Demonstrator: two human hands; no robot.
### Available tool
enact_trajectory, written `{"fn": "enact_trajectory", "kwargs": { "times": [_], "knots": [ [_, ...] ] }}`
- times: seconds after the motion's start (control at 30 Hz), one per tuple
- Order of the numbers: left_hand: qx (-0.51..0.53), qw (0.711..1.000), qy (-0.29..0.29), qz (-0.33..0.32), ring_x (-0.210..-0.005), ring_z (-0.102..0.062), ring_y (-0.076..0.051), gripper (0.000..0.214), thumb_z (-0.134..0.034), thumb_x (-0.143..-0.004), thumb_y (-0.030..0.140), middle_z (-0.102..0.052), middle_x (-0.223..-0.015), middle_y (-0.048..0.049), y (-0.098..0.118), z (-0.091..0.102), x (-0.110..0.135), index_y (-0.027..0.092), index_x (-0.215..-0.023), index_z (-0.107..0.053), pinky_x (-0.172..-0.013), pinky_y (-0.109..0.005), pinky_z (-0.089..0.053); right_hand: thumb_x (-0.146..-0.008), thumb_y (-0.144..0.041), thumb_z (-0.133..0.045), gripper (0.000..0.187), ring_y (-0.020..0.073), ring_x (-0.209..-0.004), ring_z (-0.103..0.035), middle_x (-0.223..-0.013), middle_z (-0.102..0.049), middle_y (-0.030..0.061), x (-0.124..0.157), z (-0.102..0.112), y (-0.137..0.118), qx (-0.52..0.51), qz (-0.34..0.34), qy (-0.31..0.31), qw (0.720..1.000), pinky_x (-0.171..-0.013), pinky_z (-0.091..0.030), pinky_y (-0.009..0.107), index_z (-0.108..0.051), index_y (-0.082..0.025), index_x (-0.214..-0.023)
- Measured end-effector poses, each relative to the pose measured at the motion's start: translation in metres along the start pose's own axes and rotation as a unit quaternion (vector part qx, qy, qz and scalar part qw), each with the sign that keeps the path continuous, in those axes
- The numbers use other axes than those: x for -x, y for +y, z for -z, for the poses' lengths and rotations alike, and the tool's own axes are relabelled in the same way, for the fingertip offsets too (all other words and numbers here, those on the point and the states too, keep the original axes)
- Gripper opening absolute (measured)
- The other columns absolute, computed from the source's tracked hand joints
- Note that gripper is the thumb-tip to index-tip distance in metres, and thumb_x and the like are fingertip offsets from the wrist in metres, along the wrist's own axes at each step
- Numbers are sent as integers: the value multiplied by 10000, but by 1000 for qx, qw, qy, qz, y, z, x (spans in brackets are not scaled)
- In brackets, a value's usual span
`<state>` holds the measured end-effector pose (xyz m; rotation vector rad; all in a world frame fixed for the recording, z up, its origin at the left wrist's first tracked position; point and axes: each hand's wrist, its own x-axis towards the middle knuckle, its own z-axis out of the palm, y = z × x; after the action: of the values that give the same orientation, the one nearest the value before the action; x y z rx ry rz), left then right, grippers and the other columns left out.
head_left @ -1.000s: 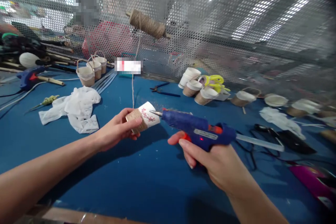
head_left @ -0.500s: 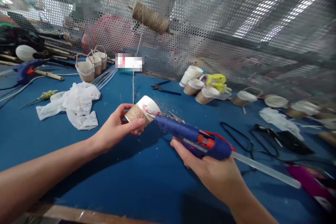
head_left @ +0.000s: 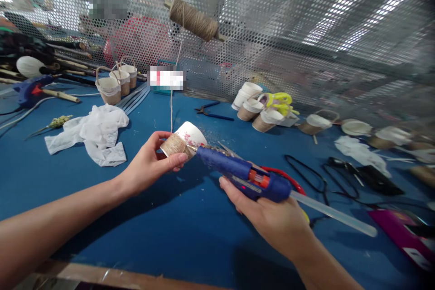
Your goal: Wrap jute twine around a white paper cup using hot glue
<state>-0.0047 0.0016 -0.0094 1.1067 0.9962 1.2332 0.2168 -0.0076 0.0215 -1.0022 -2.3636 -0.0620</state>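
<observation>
My left hand (head_left: 149, 165) grips a small white paper cup (head_left: 192, 135) with a pink print, its lower part wound with brown twine. A twine strand (head_left: 171, 108) runs up from the cup to a spool (head_left: 193, 20) hanging on the mesh screen. My right hand (head_left: 272, 217) holds a blue glue gun (head_left: 243, 173). The gun's metal tip touches the side of the cup where the twine wrap ends. A clear glue stick (head_left: 335, 214) sticks out of the gun's back.
On the blue table lie a white cloth (head_left: 90, 132), handled cups (head_left: 108, 89), a second glue gun (head_left: 29, 90), pliers (head_left: 210, 113), stacked cups with yellow scissors (head_left: 268, 108), black cords (head_left: 316, 174) and a magenta object (head_left: 404, 233). Another person sits behind the mesh screen (head_left: 288, 31).
The glue gun swung down and left until its tip met the cup. My left hand tilted the cup so that its rim faces more upward.
</observation>
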Motion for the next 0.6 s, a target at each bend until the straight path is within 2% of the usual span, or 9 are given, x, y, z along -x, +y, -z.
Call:
{"fn": "enact_trajectory", "kwargs": {
  "times": [0.1,0.17,0.23,0.43,0.6],
  "knots": [
    [-2,1000,3,0,-647,-603,-127,433,-681,-696,279,-585,-860,-39,0,0,1,135,-999,-407,-614,-282,-508,-807,-377,-509,195,178,-522,-641,-580,-645,4,-1,-7,-5,-76,-73,39,994,-531,-552,271,-650,-254,-754],
    [2,1000,5,6,-646,-611,-132,435,-680,-699,288,-593,-850,-42,0,0,1,135,-1003,-408,-608,-278,-506,-822,-421,-480,233,185,-584,-663,-682,-680,21,-1,-13,-9,-132,-128,81,980,-555,-565,276,-627,-248,-770],
    [11,1000,6,12,-650,-618,-137,438,-678,-704,301,-600,-845,-45,0,1,1,136,-1008,-410,-604,-274,-502,-820,-442,-477,241,186,-589,-667,-688,-685,17,-2,-17,-11,-160,-153,99,970,-555,-571,276,-616,-251,-777],
    [36,999,5,15,-670,-627,-155,432,-677,-708,327,-619,-832,-54,0,2,0,137,-996,-416,-614,-289,-498,-795,-385,-538,181,170,-461,-629,-491,-605,-25,-8,-2,-12,-121,-121,49,984,-484,-555,244,-626,-264,-695],
    [41,999,-6,23,-646,-625,-143,428,-682,-704,316,-618,-817,-44,1,1,0,139,-986,-413,-610,-281,-500,-786,-348,-550,138,167,-477,-630,-513,-611,-27,-10,3,-11,-117,-107,37,987,-490,-553,245,-625,-265,-706]
  ]
}}
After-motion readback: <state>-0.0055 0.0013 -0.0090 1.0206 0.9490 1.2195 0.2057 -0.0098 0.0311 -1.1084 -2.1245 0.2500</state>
